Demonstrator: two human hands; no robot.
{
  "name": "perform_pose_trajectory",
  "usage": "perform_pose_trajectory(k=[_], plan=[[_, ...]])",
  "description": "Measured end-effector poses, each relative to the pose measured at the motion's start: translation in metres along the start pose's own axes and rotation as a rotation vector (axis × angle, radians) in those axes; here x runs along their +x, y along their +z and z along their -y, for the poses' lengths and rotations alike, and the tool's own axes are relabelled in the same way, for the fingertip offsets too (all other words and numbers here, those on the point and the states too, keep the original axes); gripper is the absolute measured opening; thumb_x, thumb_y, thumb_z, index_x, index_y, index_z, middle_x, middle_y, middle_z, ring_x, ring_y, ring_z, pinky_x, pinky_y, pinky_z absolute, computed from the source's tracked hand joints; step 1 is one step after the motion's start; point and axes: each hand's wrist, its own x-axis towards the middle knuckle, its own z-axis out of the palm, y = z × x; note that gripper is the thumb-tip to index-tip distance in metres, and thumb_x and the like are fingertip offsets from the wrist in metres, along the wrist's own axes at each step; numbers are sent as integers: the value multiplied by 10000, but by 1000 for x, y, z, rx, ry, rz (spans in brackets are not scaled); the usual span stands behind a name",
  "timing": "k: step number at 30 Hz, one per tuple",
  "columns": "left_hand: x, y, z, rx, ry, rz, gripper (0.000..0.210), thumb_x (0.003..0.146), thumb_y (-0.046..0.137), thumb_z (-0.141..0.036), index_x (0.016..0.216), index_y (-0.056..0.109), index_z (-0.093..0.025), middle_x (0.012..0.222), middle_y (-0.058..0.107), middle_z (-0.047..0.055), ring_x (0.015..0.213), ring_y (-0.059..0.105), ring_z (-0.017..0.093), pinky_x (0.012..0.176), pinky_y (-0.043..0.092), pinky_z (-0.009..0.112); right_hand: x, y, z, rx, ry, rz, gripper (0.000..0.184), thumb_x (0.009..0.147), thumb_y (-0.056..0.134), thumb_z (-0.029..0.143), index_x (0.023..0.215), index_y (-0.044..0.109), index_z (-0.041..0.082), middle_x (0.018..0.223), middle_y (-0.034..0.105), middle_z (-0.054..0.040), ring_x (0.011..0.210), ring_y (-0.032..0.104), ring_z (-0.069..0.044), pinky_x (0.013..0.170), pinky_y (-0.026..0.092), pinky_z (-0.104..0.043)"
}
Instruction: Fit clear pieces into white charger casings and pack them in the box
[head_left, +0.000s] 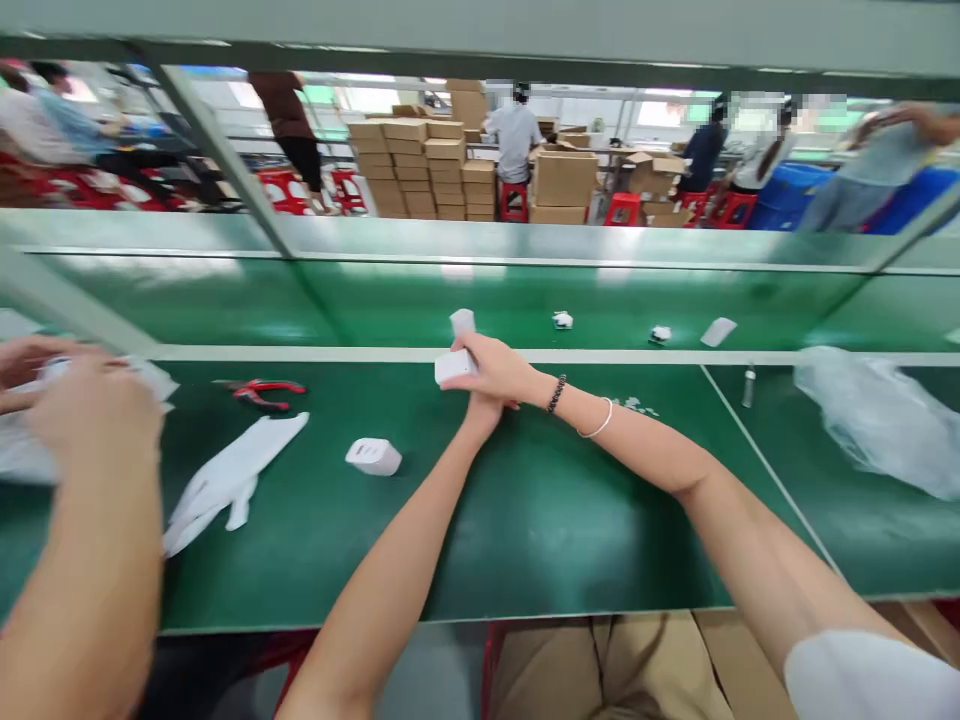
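Near the middle of the green bench, my right hand (499,370) is closed around a small white plastic casing (454,367), thumb along its near side. Crossing just under it is my left hand (485,408); its fingers are mostly hidden behind the right hand, so what it grips cannot be made out. Beyond my fingertips is another white piece (463,321), and I cannot tell whether it is touched. A white charger block (374,456) with port slots on its end stands on the bench to the left of my forearms.
Red-handled pliers (262,392) and a white glove (232,480) lie at left, beside a co-worker's hands (94,400). Small parts (562,320) and a white piece (718,331) sit on the green strip beyond. At right are a small vial (748,386) and a clear plastic bag (885,415).
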Motion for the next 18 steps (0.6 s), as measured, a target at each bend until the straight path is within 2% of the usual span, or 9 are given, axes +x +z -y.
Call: perform_pose_trajectory(k=[2,5,6,8,10,12,14,16,18], plan=[[-13,11,5,-97,24,101,476,929,515,-322,1339,467,-86,1044,641,42,741,659,110,699,578,257,-35,-22,-18,26,108,-129,395,834,688,429,1071,516,164,991,622,-63,844,573,-206,763,469,-328],[-23,22,8,-154,157,200,763,763,715,-245,1438,361,-222,1193,633,72,894,689,161,804,574,307,-87,-39,-33,168,197,-133,463,881,638,406,1235,487,148,1201,615,-131,1020,601,-229,915,481,-373],[-25,23,8,-115,215,226,785,719,754,-263,1421,404,-228,1231,626,84,991,676,192,882,553,330,-101,-42,-35,244,201,-102,507,903,609,392,1321,441,158,1300,581,-146,1119,587,-231,980,466,-382],[-27,24,8,18,286,259,671,698,771,-336,1317,545,-208,1256,630,98,1137,617,250,1009,481,377,-126,-51,-39,366,194,-55,586,933,572,380,1443,340,209,1462,476,-138,1298,504,-216,1084,412,-384],[-27,23,7,117,291,265,558,708,755,-396,1217,627,-208,1260,639,90,1176,584,275,1053,437,409,-148,-69,-47,368,222,-87,525,937,566,386,1419,412,244,1495,452,-105,1349,459,-209,1104,396,-385],[-28,22,7,169,278,259,516,710,745,-415,1180,647,-226,1241,654,71,1144,591,271,1034,444,413,-172,-92,-61,273,321,-194,365,912,588,381,1234,590,210,1379,554,-104,1244,534,-224,1024,450,-386],[-29,21,6,218,285,287,491,723,730,-403,1179,645,-245,1245,655,51,1133,593,259,1014,457,397,-197,-113,-79,201,468,-269,250,889,595,373,1015,668,170,1143,660,-100,1019,608,-213,880,494,-365],[-30,20,5,268,292,310,466,745,706,-389,1186,638,-256,1258,650,38,1133,594,247,1003,466,379,-219,-125,-94,199,583,-262,231,866,608,370,922,673,155,948,677,-73,827,598,-181,767,488,-335],[-32,19,3,303,278,305,456,754,694,-385,1188,633,-260,1258,649,32,1124,600,239,991,476,366,-232,-129,-103,227,618,-214,223,844,630,363,898,678,152,876,666,-53,754,571,-160,716,468,-311]])
